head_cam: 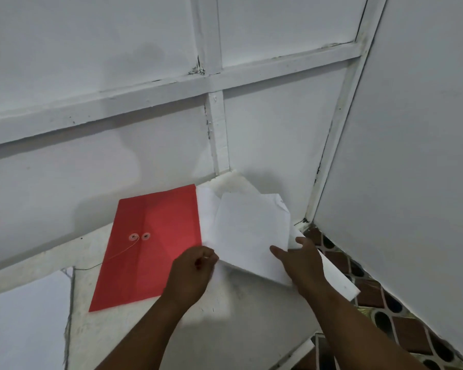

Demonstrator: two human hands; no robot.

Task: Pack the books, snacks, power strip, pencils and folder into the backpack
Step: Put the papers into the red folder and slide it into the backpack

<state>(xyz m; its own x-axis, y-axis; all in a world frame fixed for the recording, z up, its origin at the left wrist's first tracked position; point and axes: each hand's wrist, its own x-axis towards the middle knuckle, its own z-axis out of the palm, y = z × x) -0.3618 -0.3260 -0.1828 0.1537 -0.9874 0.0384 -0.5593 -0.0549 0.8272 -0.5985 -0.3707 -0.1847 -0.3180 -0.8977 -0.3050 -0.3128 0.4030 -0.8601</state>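
Note:
A red folder (147, 244) with a string-and-button clasp lies flat on a white table (241, 316), its flap side up. Just right of it is a loose stack of white paper sheets (249, 231), partly lifted off the table. My left hand (193, 273) pinches the stack's lower left edge with curled fingers. At the stack's right edge, my right hand (299, 260) holds the sheets, thumb on top. No backpack, books, snacks, power strip or pencils are in view.
White panelled walls (145, 76) close in behind and to the right, meeting at a corner. A brown patterned tiled floor (401, 316) shows past the table's right edge. A white cloth (25, 321) with a frayed edge covers the table's near left.

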